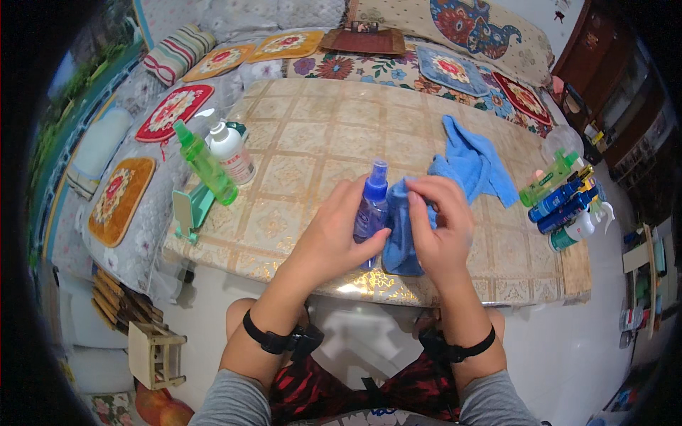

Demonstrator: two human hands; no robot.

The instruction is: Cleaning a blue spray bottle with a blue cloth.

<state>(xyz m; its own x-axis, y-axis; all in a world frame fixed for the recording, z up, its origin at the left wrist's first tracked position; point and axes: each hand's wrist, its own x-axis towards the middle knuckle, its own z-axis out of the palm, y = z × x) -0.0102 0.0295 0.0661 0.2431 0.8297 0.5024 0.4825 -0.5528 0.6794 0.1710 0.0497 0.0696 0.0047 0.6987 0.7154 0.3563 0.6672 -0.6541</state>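
My left hand is wrapped round a small clear spray bottle with a blue spray head, which stands upright near the table's front edge. Close beside it, my right hand has its fingers curled at the top of a folded dark blue cloth. Its fingertips seem to pinch the cloth's upper edge. Beyond the right hand, a lighter blue towel lies crumpled on the table; whether it joins the folded cloth is hidden by the hand.
The table has a patterned beige cover. At left stand a green spray bottle, a white pump bottle and a mint-green phone stand. Several bottles, including a green one and a white sprayer, cluster at right. A wooden stool stands lower left.
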